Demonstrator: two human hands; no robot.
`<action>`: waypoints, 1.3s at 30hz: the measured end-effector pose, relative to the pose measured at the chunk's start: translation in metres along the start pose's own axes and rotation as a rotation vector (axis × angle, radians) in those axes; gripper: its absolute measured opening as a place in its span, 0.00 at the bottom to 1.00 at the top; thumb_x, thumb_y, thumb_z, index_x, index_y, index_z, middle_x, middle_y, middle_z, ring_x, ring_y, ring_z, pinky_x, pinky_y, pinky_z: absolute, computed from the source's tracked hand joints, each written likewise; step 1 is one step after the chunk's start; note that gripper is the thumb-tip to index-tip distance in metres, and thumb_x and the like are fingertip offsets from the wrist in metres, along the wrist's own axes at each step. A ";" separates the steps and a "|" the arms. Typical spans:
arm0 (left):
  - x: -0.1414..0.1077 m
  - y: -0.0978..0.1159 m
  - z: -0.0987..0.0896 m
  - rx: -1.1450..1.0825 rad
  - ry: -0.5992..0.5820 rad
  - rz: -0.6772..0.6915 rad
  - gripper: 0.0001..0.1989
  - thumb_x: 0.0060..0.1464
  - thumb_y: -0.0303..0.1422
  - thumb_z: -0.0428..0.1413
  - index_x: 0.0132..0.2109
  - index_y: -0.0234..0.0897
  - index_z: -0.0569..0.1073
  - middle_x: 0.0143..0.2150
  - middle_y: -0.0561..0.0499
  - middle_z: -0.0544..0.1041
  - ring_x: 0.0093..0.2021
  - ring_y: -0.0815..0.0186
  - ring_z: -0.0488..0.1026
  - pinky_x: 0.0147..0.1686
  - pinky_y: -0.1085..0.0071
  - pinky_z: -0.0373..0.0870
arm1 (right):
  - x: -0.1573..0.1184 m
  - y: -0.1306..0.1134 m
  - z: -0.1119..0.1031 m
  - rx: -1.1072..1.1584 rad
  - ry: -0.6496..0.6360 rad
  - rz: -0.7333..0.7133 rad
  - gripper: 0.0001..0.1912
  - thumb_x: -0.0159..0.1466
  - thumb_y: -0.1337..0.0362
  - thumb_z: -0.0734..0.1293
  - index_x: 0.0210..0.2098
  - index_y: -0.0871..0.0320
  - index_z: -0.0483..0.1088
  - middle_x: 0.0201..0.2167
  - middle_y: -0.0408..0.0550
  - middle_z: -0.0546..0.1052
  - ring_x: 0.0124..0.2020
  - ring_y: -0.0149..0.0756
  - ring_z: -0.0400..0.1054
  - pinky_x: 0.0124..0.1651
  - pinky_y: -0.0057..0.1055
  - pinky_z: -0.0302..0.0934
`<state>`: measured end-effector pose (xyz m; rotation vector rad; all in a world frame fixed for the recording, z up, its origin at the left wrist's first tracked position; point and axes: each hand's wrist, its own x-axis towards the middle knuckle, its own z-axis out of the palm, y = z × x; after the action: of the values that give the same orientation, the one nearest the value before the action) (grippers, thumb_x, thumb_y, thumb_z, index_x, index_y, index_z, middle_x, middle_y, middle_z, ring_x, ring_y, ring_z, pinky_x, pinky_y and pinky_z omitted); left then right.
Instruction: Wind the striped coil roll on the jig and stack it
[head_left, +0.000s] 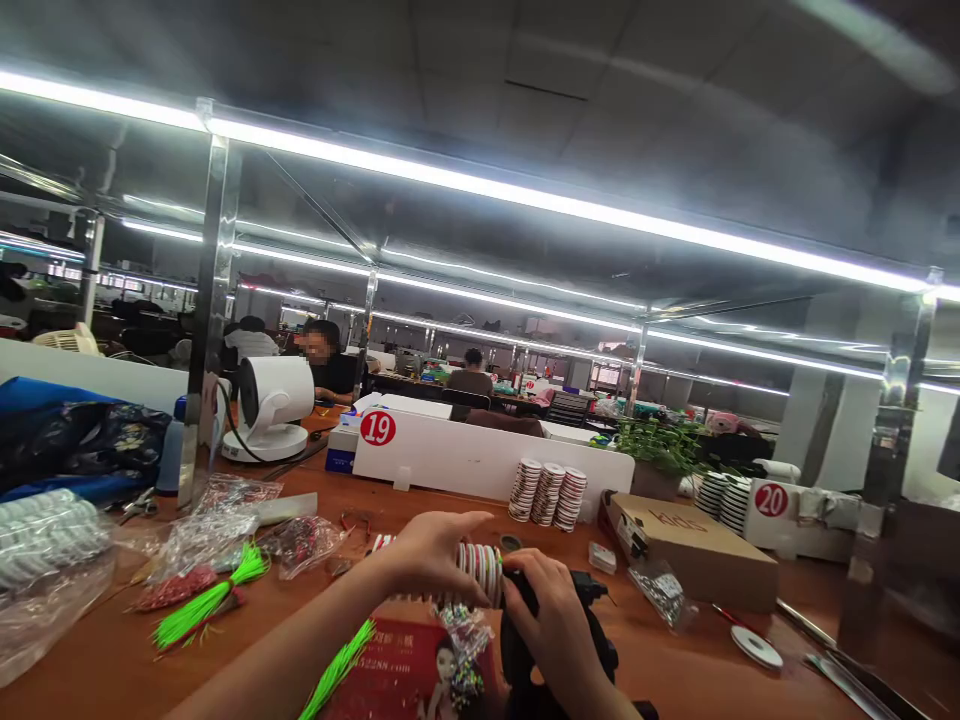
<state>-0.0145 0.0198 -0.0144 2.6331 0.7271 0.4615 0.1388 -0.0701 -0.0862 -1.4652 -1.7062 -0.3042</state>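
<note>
My left hand (424,555) clasps crosswise white spools (480,570), right end at my right hand's (546,605) curled fingers, grip unclear

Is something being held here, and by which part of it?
The left hand holds a row of white spools around their rims; the right hand is at the row's right end, contact unclear.
</note>
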 end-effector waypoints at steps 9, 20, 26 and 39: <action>0.007 -0.044 -0.039 -0.123 0.163 -0.184 0.22 0.37 0.41 0.57 0.42 0.36 0.73 0.31 0.50 0.77 0.34 0.59 0.71 0.32 0.71 0.64 | -0.002 0.018 -0.025 0.023 0.054 0.062 0.12 0.63 0.58 0.55 0.36 0.54 0.67 0.39 0.46 0.72 0.41 0.39 0.65 0.44 0.35 0.59; -0.089 -0.043 0.020 -0.234 0.715 -0.302 0.16 0.55 0.42 0.38 0.35 0.39 0.66 0.28 0.52 0.70 0.31 0.63 0.68 0.32 0.69 0.65 | 0.002 0.006 -0.017 -0.052 -0.192 -0.130 0.27 0.53 0.63 0.65 0.53 0.61 0.61 0.52 0.52 0.67 0.53 0.44 0.59 0.52 0.40 0.56; -0.088 -0.046 0.029 -0.219 0.771 -0.314 0.14 0.54 0.42 0.39 0.30 0.40 0.63 0.25 0.53 0.66 0.29 0.62 0.67 0.32 0.67 0.64 | 0.017 -0.009 -0.013 -0.043 -0.347 -0.111 0.28 0.55 0.60 0.66 0.54 0.58 0.60 0.52 0.52 0.67 0.53 0.47 0.59 0.51 0.43 0.55; -0.071 -0.081 0.046 -0.326 0.785 -0.291 0.16 0.52 0.45 0.37 0.27 0.41 0.61 0.29 0.50 0.69 0.35 0.61 0.68 0.42 0.65 0.65 | 0.028 -0.012 -0.012 -0.033 -0.433 -0.121 0.26 0.51 0.64 0.69 0.50 0.59 0.64 0.46 0.53 0.72 0.45 0.48 0.66 0.48 0.41 0.57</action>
<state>-0.0880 0.0339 -0.1042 1.9558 1.1173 1.4153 0.1339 -0.0618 -0.0544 -1.5320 -2.1472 -0.0800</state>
